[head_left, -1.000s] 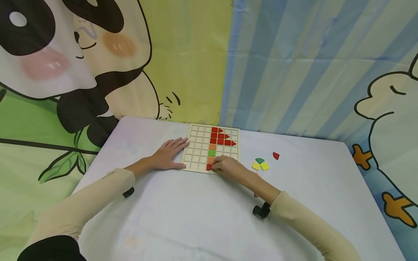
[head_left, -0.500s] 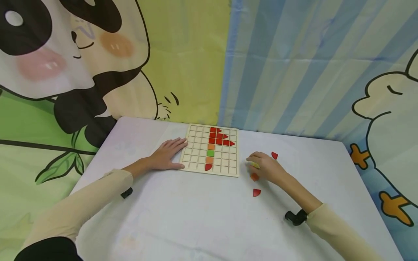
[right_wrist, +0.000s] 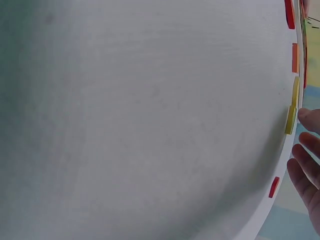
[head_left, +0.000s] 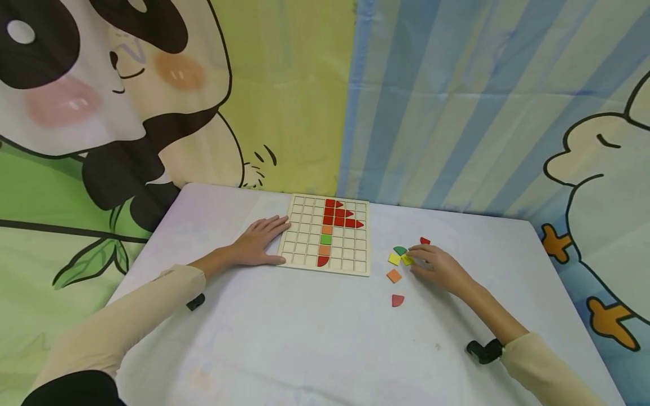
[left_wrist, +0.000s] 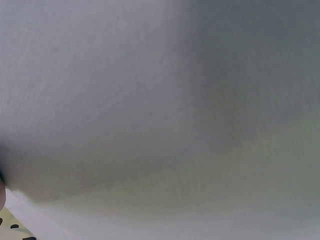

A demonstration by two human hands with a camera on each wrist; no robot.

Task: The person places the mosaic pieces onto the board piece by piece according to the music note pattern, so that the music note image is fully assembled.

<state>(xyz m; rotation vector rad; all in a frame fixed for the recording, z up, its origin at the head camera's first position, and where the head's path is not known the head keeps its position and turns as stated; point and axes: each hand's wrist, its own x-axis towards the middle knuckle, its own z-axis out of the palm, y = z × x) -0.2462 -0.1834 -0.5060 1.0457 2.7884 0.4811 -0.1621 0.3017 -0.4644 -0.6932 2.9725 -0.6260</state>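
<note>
My left hand [head_left: 258, 242] lies flat with spread fingers at the left edge of a pale gridded board [head_left: 299, 231]. On the board, red squares and pointed red pieces [head_left: 340, 221] form rows; below run an orange square [head_left: 327, 230], a green square [head_left: 325, 239], another orange one and a red rounded piece [head_left: 323, 261]. To the right, my right hand [head_left: 440, 268] hovers with loose fingers at a yellow square [head_left: 407, 260], its fingertips close to it. In the right wrist view the thumb and fingers [right_wrist: 305, 175] stand apart with nothing between them; contact cannot be told.
Beside that yellow square lie a second yellow square [head_left: 394, 259] and a green rounded piece [head_left: 400, 250]. An orange square [head_left: 394, 276] and a red quarter-round [head_left: 398, 300] sit nearer me. Another red piece [head_left: 425, 241] is behind my right hand. A white cloth [head_left: 284, 338] covers the table.
My right hand has left the red rounded piece at the column's bottom, crossed right to the loose pieces, then shifted slightly farther right, uncovering the green and yellow ones. My left hand stays put.
</note>
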